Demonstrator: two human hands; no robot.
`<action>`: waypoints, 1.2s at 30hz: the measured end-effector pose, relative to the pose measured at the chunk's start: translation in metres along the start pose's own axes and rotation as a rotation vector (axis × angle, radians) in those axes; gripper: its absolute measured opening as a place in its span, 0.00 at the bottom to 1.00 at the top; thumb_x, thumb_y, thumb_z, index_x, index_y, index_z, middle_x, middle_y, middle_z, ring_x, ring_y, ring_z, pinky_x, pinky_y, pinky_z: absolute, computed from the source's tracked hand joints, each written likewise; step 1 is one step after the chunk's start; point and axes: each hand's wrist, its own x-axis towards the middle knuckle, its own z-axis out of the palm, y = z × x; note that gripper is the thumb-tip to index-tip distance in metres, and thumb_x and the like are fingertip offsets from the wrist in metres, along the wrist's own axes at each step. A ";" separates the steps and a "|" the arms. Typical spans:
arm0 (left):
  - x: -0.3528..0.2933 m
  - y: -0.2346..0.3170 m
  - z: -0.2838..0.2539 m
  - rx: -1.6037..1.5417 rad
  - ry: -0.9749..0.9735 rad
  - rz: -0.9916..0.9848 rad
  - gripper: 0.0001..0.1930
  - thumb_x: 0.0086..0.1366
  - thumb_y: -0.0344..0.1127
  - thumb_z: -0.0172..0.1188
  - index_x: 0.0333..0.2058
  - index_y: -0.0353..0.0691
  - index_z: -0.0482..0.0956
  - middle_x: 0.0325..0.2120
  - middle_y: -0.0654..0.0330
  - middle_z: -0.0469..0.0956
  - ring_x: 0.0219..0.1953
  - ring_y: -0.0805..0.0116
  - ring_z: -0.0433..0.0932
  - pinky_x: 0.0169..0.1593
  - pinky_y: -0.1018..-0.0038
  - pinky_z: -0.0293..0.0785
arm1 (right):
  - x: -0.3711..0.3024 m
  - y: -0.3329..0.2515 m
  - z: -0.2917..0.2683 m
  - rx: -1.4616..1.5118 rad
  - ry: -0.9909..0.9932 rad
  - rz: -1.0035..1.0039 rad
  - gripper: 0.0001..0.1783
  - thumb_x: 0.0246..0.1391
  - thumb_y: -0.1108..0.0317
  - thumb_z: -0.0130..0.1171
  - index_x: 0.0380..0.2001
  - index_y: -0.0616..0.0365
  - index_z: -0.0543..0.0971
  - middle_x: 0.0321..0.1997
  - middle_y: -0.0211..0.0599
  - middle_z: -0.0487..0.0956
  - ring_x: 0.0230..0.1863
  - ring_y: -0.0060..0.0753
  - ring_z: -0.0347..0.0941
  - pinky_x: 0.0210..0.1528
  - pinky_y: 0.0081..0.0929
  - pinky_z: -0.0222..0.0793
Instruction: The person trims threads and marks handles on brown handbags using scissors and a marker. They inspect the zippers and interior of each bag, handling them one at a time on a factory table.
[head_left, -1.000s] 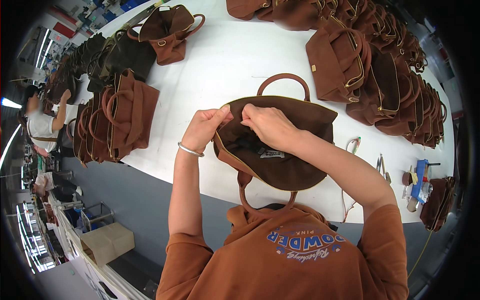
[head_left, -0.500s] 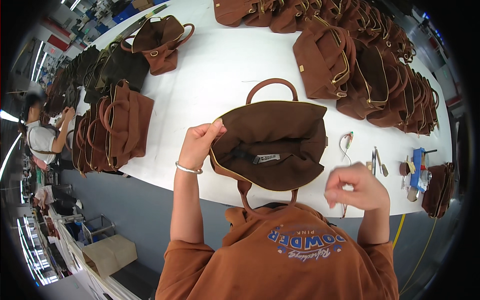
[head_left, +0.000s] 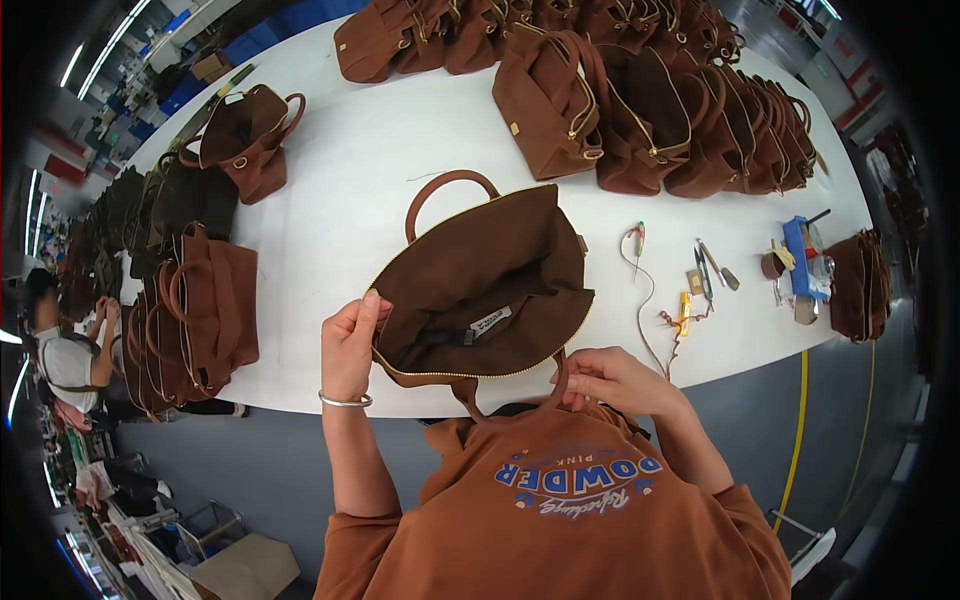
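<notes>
A brown handbag lies on the white table in front of me, its zip mouth spread wide. Dark brown lining and a small white label show inside it. My left hand is closed on the bag's left corner, pinching the zip edge between thumb and fingers. At the near side, my right hand has its fingers curled against the near handle, partly hiding it. The far handle stands up in an arch.
Brown handbags fill the far right, others stand at left. One open bag stands far left. A cord, a yellow tube, hand tools and a blue box lie at right. A person works beyond the left edge.
My right hand has come down and left from beside the bag to its near handle. My left hand keeps its hold on the corner. The view has shifted, uncovering the yellow tube.
</notes>
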 end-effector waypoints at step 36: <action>-0.052 0.082 0.187 0.930 -0.276 0.502 0.21 0.58 0.33 0.66 0.48 0.29 0.76 0.41 0.43 0.79 0.39 0.48 0.81 0.43 0.68 0.77 | 0.042 0.010 -0.087 0.134 0.451 -0.412 0.17 0.63 0.60 0.56 0.46 0.64 0.76 0.37 0.36 0.80 0.40 0.25 0.76 0.43 0.24 0.71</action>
